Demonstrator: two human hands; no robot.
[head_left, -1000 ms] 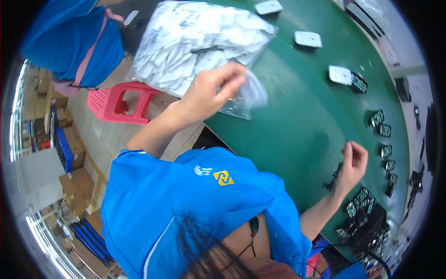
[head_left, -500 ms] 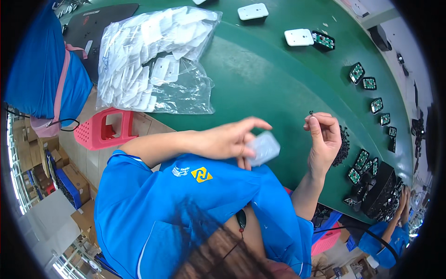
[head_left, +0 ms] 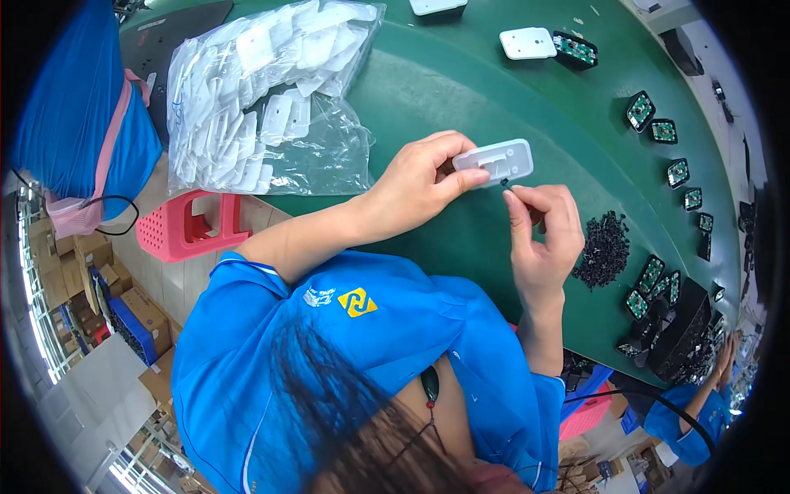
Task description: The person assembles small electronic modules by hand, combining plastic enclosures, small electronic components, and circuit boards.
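My left hand (head_left: 432, 175) grips a white plastic cover (head_left: 514, 156) by its left end, with the hollow inner side showing. Between the thumb and forefinger of my right hand (head_left: 547, 226) is a small black part (head_left: 504, 182). That part sits right at the cover's lower edge; whether the two touch I cannot tell. To the right of my right hand lies a heap of small black parts (head_left: 603, 251) on the green table (head_left: 428, 90).
A clear bag of white covers (head_left: 271, 90) lies at the far left. Open black housings with green circuit boards (head_left: 639, 111) line the right side. One white cover (head_left: 527, 44) rests beside a housing (head_left: 574, 50). Co-workers sit at left (head_left: 82, 107) and lower right (head_left: 687, 420).
My left hand has raised the white cover away from my body, its hollow side now in view. My right hand has brought the small black part left, up to the cover.
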